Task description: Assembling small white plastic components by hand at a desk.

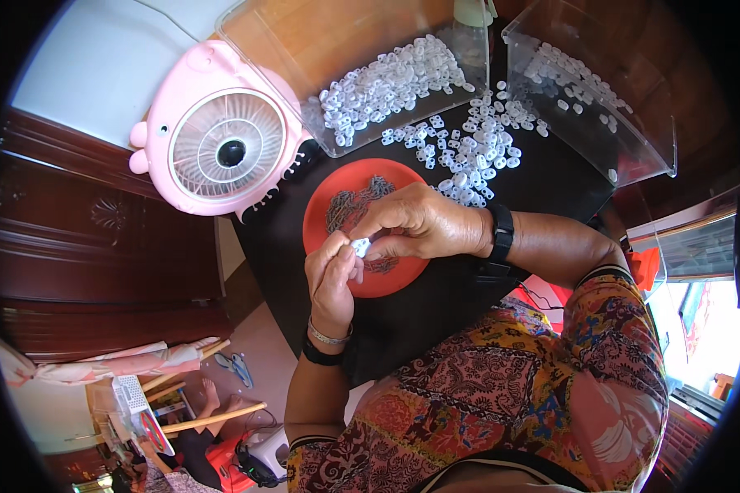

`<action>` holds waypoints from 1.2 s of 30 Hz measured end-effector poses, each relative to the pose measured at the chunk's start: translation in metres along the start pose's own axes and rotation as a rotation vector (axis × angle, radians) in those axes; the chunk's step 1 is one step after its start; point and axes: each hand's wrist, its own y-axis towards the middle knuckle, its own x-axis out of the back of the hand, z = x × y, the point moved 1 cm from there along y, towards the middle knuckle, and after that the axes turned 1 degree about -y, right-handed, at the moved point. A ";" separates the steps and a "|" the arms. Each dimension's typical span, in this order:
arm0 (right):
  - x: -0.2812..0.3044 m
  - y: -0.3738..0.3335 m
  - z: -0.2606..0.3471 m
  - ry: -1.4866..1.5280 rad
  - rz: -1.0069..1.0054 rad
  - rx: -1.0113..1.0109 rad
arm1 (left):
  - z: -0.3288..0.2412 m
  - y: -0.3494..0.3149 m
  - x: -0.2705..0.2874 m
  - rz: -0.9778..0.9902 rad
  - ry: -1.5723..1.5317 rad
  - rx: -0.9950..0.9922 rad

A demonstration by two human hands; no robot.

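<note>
Over a round red plate (pixel 411 275), my two hands meet at their fingertips. My left hand (pixel 331 283) pinches a small white two-holed plastic piece (pixel 360 246) between thumb and fingers. From the right, my right hand (pixel 427 220) comes in closed, its thumb and forefinger pressed up to that same piece. Whatever else lies in the right fingertips is too small or hidden to make out. Thin grey metal bits, probably screws or nails (pixel 343 212), lie heaped on the plate, partly covered by my hands.
Loose white two-holed pieces (pixel 477 160) are spread on the black table (pixel 275 255) behind the plate. A clear bin (pixel 399 86) full of them stands behind, another (pixel 588 90) at the right. A pink fan (pixel 230 152) stands left. Another person's feet (pixel 211 403) show lower left.
</note>
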 end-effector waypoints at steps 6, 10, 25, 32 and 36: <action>0.002 -0.003 0.008 -0.135 -0.003 0.085 | -0.004 -0.001 -0.005 -0.008 0.086 0.011; -0.005 -0.005 0.006 -0.270 0.038 0.129 | 0.001 -0.005 0.001 -0.003 -0.005 0.021; 0.095 0.013 0.099 -0.823 -0.450 0.168 | 0.000 -0.003 -0.007 -0.066 -0.029 -0.122; 0.186 -0.031 0.139 -1.563 -0.900 -0.140 | -0.003 -0.002 -0.015 -0.029 -0.048 -0.099; 0.160 -0.023 0.107 -1.430 -0.720 -0.064 | -0.007 -0.007 -0.013 -0.091 0.006 -0.075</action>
